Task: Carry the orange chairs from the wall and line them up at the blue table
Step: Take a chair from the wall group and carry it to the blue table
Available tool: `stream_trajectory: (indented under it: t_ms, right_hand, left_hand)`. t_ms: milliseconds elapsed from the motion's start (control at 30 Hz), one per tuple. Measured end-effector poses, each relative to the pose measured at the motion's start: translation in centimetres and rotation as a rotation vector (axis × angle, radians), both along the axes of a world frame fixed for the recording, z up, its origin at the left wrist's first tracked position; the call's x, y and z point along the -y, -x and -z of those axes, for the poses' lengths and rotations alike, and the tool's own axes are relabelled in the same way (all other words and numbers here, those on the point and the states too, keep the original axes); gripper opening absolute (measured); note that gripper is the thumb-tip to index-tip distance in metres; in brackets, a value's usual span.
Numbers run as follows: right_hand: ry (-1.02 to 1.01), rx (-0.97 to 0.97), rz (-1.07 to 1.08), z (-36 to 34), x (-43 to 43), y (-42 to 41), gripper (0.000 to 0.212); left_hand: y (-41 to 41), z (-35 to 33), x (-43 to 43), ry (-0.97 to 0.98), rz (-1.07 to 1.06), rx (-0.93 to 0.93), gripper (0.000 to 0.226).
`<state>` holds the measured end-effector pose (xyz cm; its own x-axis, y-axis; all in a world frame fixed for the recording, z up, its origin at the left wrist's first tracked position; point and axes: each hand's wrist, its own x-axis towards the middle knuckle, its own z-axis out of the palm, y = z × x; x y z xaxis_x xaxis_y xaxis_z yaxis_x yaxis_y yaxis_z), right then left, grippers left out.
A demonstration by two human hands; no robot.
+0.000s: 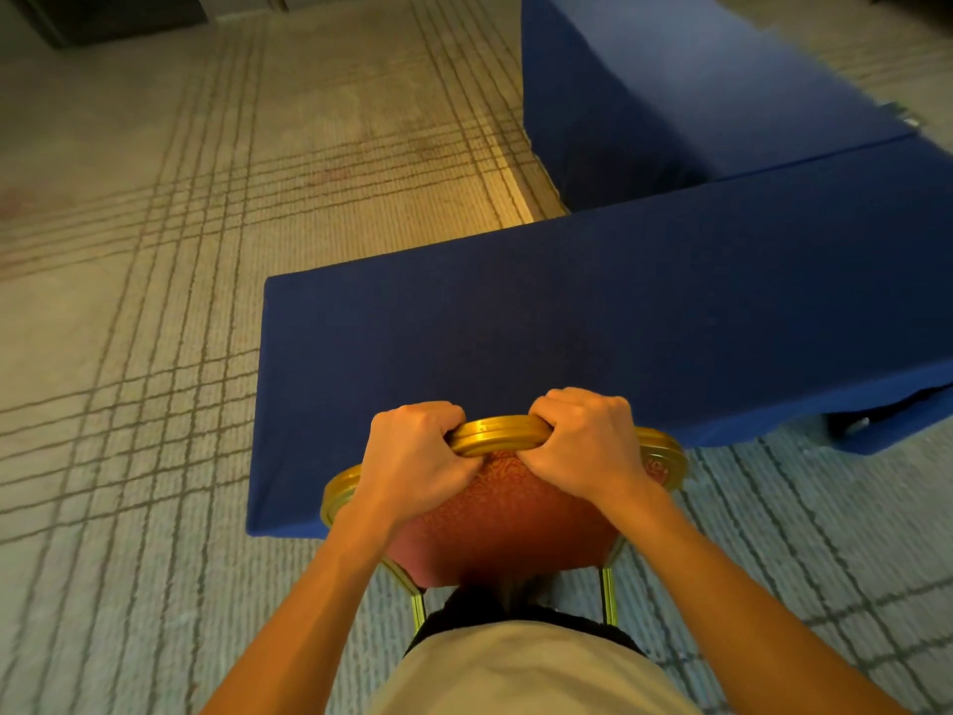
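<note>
Pale shirt (515,673) fills the bottom edge, with both bare forearms reaching forward. Left grip (412,456) and right grip (588,446) each curl tight round the gold top rail of the orange chair (505,523), close against the blue-draped bench (567,327). A second blue bench (670,85) lies beyond, on checked beige carpet (154,301). The chair's seat and feet are hidden, and the room's far edge is blurred.

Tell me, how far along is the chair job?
Done: one orange chair is at the end of the blue table. In hand: left hand and right hand grip its gold top rail. Left: no other chair shows at the table, so the line is unbuilt.
</note>
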<state>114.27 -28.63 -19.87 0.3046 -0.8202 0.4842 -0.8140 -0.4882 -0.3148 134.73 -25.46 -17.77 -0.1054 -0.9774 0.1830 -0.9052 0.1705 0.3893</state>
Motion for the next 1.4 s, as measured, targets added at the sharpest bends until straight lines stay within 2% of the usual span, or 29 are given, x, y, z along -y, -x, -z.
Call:
stream_trajectory:
  t_ms: [100, 267, 667, 867, 1000, 1133, 1233, 1400]
  right_hand:
    - [-0.011, 0.001, -0.053, 1.0, 1.2, -0.7, 0.03]
    - [-0.067, -0.05, -0.133, 3.0, 2.4, -1.9, 0.03]
    - [-0.173, -0.071, -0.185, 3.4, 5.3, -0.8, 0.032]
    - [-0.153, -0.051, -0.222, 4.7, 4.6, 0.1, 0.028]
    - [-0.254, -0.112, -0.245, 5.7, 4.9, 0.7, 0.033]
    - [-0.443, -0.239, -0.226, 6.8, 4.8, 1.1, 0.044]
    - [-0.517, -0.295, -0.268, 6.5, 4.8, -0.2, 0.035]
    - [-0.559, -0.363, -0.368, 6.3, 3.6, -3.0, 0.032]
  left_hand:
    - [-0.3, 0.8, 0.7, -0.039, -0.015, 0.039, 0.043]
    - [-1.3, 3.1, 0.6, -0.133, -0.105, 0.092, 0.033]
    - [0.0, 3.6, 3.3, -0.314, -0.097, -0.112, 0.042]
    - [0.4, 4.2, 2.9, -0.343, -0.091, -0.061, 0.038]
    - [1.1, 5.1, 2.3, -0.345, -0.09, 0.003, 0.029]
    - [1.6, 5.8, 2.5, -0.358, -0.064, 0.045, 0.029]
    - [0.4, 7.2, 1.9, -0.401, -0.146, 0.015, 0.027]
    - [-1.9, 7.5, 0.2, -0.479, -0.204, -0.061, 0.04]
